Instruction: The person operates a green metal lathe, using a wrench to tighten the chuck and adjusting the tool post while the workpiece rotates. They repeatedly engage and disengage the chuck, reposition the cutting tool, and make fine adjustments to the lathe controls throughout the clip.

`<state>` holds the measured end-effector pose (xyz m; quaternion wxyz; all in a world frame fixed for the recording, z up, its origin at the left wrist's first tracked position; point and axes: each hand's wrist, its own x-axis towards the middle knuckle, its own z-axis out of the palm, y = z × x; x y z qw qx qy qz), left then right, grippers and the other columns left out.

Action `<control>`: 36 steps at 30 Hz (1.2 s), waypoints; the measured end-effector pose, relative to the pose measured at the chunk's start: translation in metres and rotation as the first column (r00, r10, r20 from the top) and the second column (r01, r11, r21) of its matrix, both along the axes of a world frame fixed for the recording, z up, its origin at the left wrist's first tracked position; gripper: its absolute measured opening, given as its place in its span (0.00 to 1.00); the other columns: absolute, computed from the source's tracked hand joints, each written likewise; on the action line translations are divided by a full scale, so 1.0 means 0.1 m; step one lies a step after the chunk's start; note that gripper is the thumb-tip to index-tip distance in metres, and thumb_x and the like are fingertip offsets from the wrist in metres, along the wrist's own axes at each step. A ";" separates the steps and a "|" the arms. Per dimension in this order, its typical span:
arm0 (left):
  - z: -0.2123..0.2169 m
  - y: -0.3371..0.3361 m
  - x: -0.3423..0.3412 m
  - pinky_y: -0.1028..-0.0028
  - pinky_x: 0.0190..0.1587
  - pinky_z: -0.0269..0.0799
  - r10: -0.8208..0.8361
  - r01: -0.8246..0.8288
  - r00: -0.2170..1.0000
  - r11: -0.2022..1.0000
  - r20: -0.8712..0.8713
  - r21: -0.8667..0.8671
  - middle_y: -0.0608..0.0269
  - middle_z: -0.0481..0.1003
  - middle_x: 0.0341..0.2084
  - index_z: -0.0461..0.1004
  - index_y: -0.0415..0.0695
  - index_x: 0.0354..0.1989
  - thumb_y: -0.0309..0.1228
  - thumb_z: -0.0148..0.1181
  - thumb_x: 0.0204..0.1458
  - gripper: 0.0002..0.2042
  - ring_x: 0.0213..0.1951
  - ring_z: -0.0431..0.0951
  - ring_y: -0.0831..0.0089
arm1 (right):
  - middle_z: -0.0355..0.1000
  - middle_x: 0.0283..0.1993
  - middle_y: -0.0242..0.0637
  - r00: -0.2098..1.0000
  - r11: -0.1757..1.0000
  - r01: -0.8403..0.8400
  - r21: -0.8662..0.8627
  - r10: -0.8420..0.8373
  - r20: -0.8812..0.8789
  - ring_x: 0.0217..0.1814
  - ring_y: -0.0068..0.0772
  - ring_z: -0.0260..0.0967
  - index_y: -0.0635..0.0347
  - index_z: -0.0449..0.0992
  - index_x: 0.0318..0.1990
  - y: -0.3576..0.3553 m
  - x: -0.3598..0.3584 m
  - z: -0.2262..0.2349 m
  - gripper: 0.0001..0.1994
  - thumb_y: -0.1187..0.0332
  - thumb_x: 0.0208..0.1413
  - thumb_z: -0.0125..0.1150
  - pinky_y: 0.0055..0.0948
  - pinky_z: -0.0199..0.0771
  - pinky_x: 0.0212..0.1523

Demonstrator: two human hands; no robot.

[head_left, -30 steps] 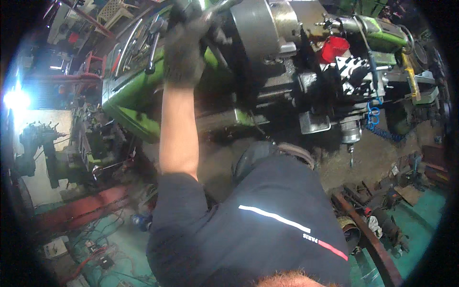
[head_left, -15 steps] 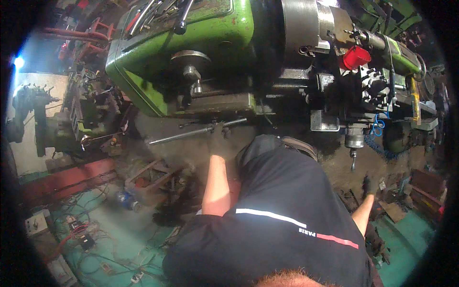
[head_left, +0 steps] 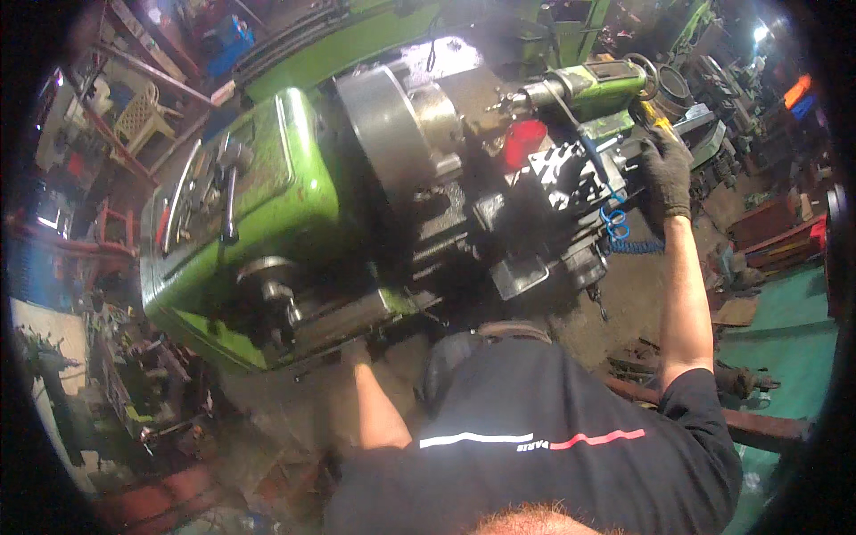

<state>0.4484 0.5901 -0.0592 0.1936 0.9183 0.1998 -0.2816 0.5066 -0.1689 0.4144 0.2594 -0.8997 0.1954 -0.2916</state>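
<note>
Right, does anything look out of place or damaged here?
No spill or damage stands out. Slightly odd: several hand tools lie apparently loose on top of the green lathe, where they could perhaps slide off. A red container also looks a bit out of place among the metal working parts.

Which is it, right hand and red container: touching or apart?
Apart. Head view shows the gloved right hand right of the red container, a dark hose visible between them.
</note>
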 end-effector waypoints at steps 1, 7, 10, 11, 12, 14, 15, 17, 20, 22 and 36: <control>0.16 -0.17 -0.05 0.53 0.71 0.72 0.160 -0.176 0.975 0.980 0.156 0.089 0.48 0.81 0.66 0.80 0.46 0.69 0.51 0.61 0.70 0.27 0.68 0.78 0.44 | 0.81 0.66 0.50 0.999 0.995 0.028 -0.100 -0.025 0.037 0.71 0.49 0.78 0.64 0.82 0.66 -0.06 0.12 -0.04 0.25 0.55 0.70 0.66 0.44 0.74 0.73; 1.81 -0.32 0.15 0.49 0.67 0.74 0.411 -0.536 0.597 0.843 0.689 -0.038 0.37 0.79 0.65 0.83 0.41 0.61 0.48 0.64 0.69 0.24 0.65 0.80 0.45 | 0.82 0.63 0.54 0.985 0.968 -0.102 -0.230 0.066 -0.160 0.70 0.57 0.77 0.61 0.83 0.66 -0.07 0.98 -0.19 0.27 0.52 0.66 0.69 0.49 0.75 0.72; 3.58 -1.01 0.68 0.52 0.68 0.74 0.086 -0.377 0.465 0.920 0.881 0.109 0.37 0.77 0.64 0.73 0.31 0.69 0.37 0.56 0.75 0.23 0.63 0.80 0.44 | 0.82 0.61 0.55 0.907 0.949 -0.295 -0.112 0.241 -0.345 0.66 0.60 0.79 0.63 0.85 0.59 -0.15 1.26 -0.33 0.27 0.48 0.66 0.68 0.52 0.78 0.68; 3.98 -1.14 0.82 0.51 0.69 0.73 -0.056 -0.398 0.391 0.890 0.919 0.224 0.36 0.77 0.65 0.71 0.30 0.70 0.36 0.56 0.76 0.23 0.64 0.79 0.43 | 0.82 0.60 0.55 0.838 0.964 -0.252 -0.082 0.175 -0.516 0.64 0.61 0.80 0.62 0.86 0.57 -0.07 1.30 -0.30 0.27 0.45 0.66 0.66 0.54 0.79 0.65; 4.27 -1.21 0.94 0.50 0.69 0.73 -0.144 -0.416 0.320 0.866 0.936 0.276 0.37 0.76 0.67 0.71 0.31 0.71 0.37 0.57 0.76 0.24 0.65 0.79 0.42 | 0.84 0.58 0.52 0.714 0.973 -0.232 -0.003 0.168 -0.680 0.61 0.61 0.82 0.60 0.86 0.56 0.04 1.36 -0.11 0.28 0.43 0.66 0.65 0.55 0.80 0.63; 4.63 -1.20 1.37 0.49 0.69 0.72 -0.275 -0.382 0.328 0.836 0.904 0.393 0.38 0.75 0.67 0.70 0.33 0.73 0.41 0.56 0.76 0.26 0.66 0.78 0.41 | 0.86 0.51 0.46 0.929 0.960 -0.263 -0.091 0.226 -0.294 0.54 0.56 0.85 0.57 0.88 0.53 0.01 1.18 -0.40 0.21 0.49 0.67 0.68 0.50 0.82 0.57; 4.82 -1.15 1.63 0.48 0.69 0.72 -0.321 -0.326 0.421 0.819 0.848 0.472 0.38 0.76 0.67 0.69 0.34 0.74 0.43 0.55 0.76 0.27 0.67 0.78 0.41 | 0.86 0.49 0.44 0.961 0.973 -0.228 -0.041 0.218 -0.169 0.52 0.54 0.85 0.55 0.88 0.53 0.01 1.13 -0.45 0.18 0.53 0.66 0.71 0.48 0.82 0.56; 5.22 -1.27 1.85 0.47 0.67 0.74 -0.104 -0.369 0.769 0.733 0.631 0.571 0.37 0.79 0.65 0.70 0.44 0.77 0.49 0.50 0.76 0.29 0.66 0.79 0.37 | 0.86 0.46 0.47 0.949 0.959 -0.249 0.135 0.270 -0.161 0.48 0.55 0.85 0.58 0.88 0.53 0.00 1.07 -0.39 0.18 0.55 0.65 0.72 0.47 0.83 0.51; 5.25 -0.77 2.11 0.44 0.65 0.74 -0.164 -0.204 0.905 0.645 0.394 0.736 0.36 0.80 0.62 0.75 0.49 0.74 0.53 0.48 0.75 0.28 0.64 0.80 0.34 | 0.86 0.44 0.50 0.916 0.911 -0.402 0.092 0.400 0.037 0.45 0.57 0.85 0.60 0.89 0.51 -0.15 1.07 -0.50 0.17 0.57 0.64 0.72 0.48 0.83 0.47; 5.20 -0.11 2.25 0.45 0.67 0.72 -0.188 -0.095 0.942 0.643 0.277 0.760 0.41 0.79 0.68 0.80 0.51 0.70 0.57 0.47 0.74 0.29 0.69 0.78 0.41 | 0.85 0.42 0.52 0.906 0.871 -0.418 0.259 0.422 0.043 0.43 0.55 0.86 0.60 0.89 0.50 -0.23 1.13 -0.52 0.16 0.58 0.62 0.72 0.48 0.83 0.46; 5.13 -1.41 2.18 0.46 0.69 0.69 -0.099 -0.235 0.872 0.773 0.479 0.589 0.33 0.80 0.64 0.82 0.40 0.67 0.62 0.48 0.73 0.36 0.68 0.78 0.39 | 0.86 0.44 0.52 0.920 0.865 -0.387 0.318 0.386 0.069 0.44 0.53 0.85 0.63 0.88 0.50 -0.27 1.17 -0.47 0.12 0.66 0.63 0.73 0.45 0.83 0.49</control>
